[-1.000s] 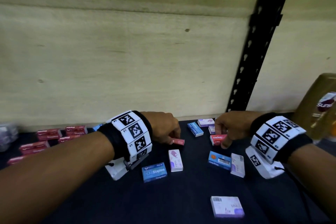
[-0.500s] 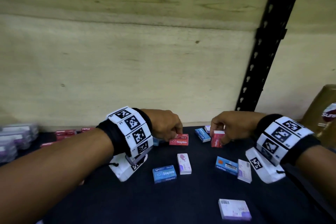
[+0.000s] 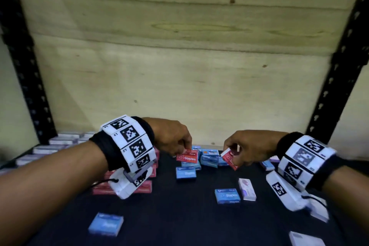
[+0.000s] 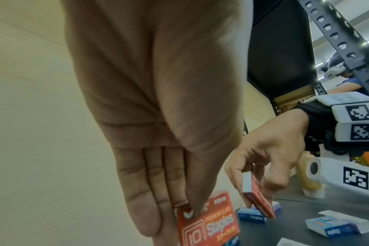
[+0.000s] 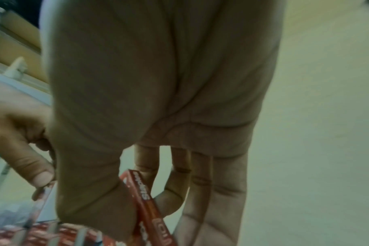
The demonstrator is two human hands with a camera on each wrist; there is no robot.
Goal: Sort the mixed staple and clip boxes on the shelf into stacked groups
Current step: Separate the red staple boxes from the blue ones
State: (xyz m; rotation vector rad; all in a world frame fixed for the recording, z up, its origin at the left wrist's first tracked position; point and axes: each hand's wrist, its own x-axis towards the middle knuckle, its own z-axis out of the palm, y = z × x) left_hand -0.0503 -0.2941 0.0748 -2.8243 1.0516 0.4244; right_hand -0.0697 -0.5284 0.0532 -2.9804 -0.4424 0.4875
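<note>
My left hand point(image 3: 184, 147) pinches a red staples box point(image 3: 187, 156) by its top edge, held above the dark shelf point(image 3: 179, 215); the left wrist view shows the thumb and fingers on that red staples box point(image 4: 209, 221). My right hand point(image 3: 232, 151) grips a second red box point(image 3: 229, 159), tilted on edge, also seen as the tilted red box point(image 5: 150, 204) in the right wrist view. The two hands are close together above a cluster of blue boxes point(image 3: 208, 159). Red boxes point(image 3: 143, 186) lie grouped under my left wrist.
Loose blue boxes point(image 3: 105, 225) point(image 3: 227, 195) point(image 3: 185, 173) and a white-purple box point(image 3: 247, 188) lie on the shelf. Pale purple boxes point(image 3: 60, 142) sit at the back left. Black perforated uprights point(image 3: 337, 78) point(image 3: 22, 62) flank a plywood back wall point(image 3: 179, 66).
Both hands have lifted their red boxes off the shelf and moved left. The view has swung left, bringing the red and purple groups closer.
</note>
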